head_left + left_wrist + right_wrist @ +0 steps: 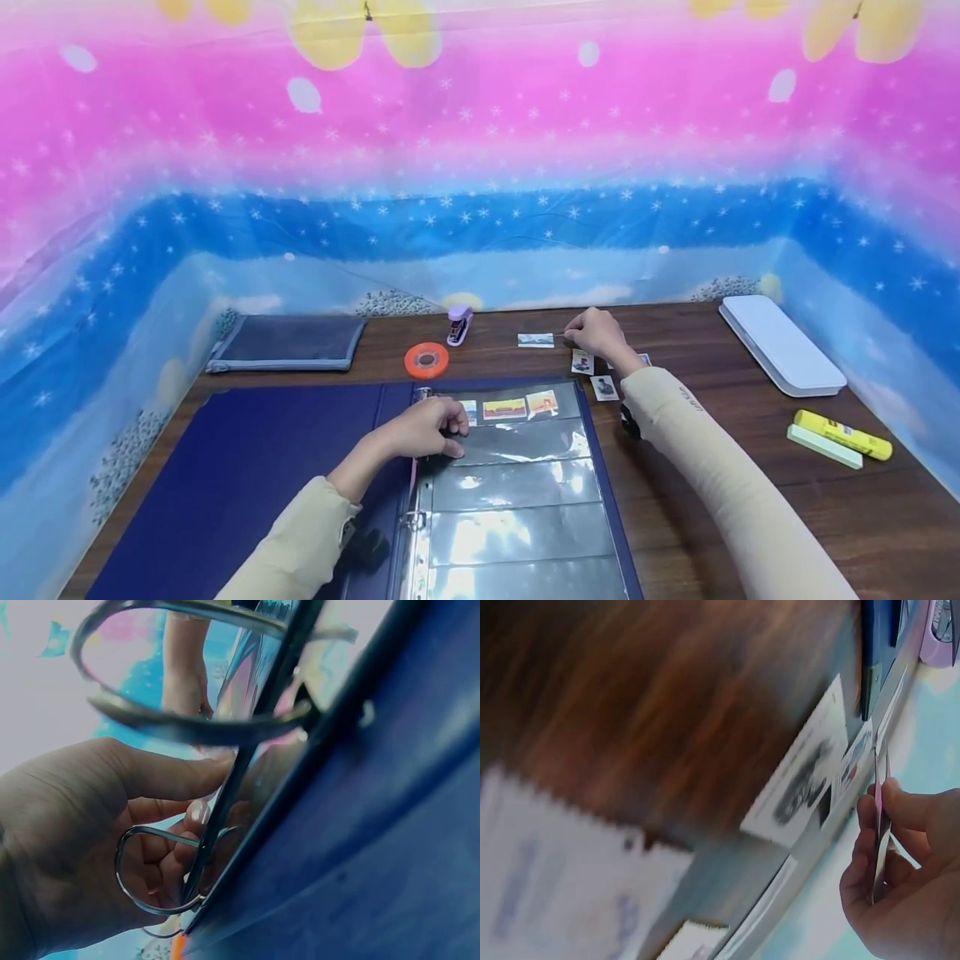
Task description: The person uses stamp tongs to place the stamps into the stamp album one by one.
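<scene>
My right hand holds a pair of metal tweezers between thumb and fingers, its tips reaching the right end of a landscape stamp beyond the binder. Close by that hand lie more stamps, among them a dark-figured one. My left hand rests at the ring side of a clear pocket page, loosely bent, thumb and forefinger apart. Two orange-toned stamps, one wide and one smaller, sit in the top row. Another beside them is partly hidden by the left fingers.
The blue binder lies spread on the wooden table. Behind it are a grey zip pouch, an orange tape roll and a purple stapler. A white case, yellow glue stick and pale green bar lie right.
</scene>
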Demonstrator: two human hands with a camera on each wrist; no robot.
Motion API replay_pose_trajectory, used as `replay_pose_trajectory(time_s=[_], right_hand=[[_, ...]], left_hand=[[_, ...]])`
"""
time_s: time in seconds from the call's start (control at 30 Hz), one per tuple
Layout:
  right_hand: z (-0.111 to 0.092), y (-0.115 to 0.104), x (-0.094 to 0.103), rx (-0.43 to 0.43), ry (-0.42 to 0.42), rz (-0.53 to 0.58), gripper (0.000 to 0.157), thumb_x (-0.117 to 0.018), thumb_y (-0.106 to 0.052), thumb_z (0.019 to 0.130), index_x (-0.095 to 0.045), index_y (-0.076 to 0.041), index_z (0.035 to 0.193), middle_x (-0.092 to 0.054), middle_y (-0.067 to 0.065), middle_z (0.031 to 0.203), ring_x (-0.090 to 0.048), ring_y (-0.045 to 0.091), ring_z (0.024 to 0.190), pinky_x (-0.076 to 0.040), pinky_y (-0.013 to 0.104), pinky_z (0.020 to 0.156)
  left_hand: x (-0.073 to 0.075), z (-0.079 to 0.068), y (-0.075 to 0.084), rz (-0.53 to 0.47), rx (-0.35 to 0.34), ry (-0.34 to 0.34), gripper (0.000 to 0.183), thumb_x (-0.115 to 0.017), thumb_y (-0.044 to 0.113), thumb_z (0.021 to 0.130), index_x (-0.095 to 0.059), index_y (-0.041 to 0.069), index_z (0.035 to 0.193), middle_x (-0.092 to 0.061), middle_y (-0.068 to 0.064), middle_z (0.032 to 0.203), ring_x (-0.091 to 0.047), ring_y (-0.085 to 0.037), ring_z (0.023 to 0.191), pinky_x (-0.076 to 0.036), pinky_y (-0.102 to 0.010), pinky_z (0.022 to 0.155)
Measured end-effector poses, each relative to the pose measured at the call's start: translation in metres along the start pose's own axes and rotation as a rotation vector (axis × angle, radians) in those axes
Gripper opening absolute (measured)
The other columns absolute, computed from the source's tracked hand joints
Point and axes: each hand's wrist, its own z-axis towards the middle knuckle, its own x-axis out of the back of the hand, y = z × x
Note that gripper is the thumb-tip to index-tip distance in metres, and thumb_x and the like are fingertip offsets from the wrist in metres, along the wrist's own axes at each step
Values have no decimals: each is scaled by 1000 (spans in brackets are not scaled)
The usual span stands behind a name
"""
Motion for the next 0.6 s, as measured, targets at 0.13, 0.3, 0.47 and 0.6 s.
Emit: replay_pose_trajectory(time_s=[0.13, 0.3, 0.47, 0.6], right_hand=[[0, 0, -1, -20, 9, 2, 27, -53, -22, 94, -70, -6, 108, -69, 15, 108, -62, 22, 73, -41, 30, 61], [-8, -6, 7, -15, 40, 91, 27, -51, -23, 95, -69, -7, 109, -69, 18, 100, -46, 14, 55, -36, 28, 56], [-26, -29, 19, 33, 30, 263, 27, -54, -23, 94, -68, -6, 110, -67, 22, 91, -34, 13, 52, -33, 28, 54], [-49, -51, 14, 38, -44, 336, 25, -59, -23, 91, -69, -7, 108, -68, 15, 106, -45, 15, 62, -37, 28, 59]], left_hand=[[3, -1, 0, -3, -12, -8, 15, -74, 10, 77, -62, 7, 86, -57, -5, 83, -47, -11, 70, -41, -21, 65], [5, -1, 3, 32, -35, 9, 6, -62, 9, 87, -65, 5, 83, -59, -3, 76, -45, -7, 62, -39, -20, 60], [5, 2, 9, 80, -34, 27, 14, -54, 7, 91, -62, 4, 81, -51, 1, 67, -42, -7, 60, -36, -20, 61], [2, 2, 11, 93, -3, 33, 14, -51, 8, 93, -59, 4, 81, -48, 2, 66, -42, -8, 59, -36, -21, 61]])
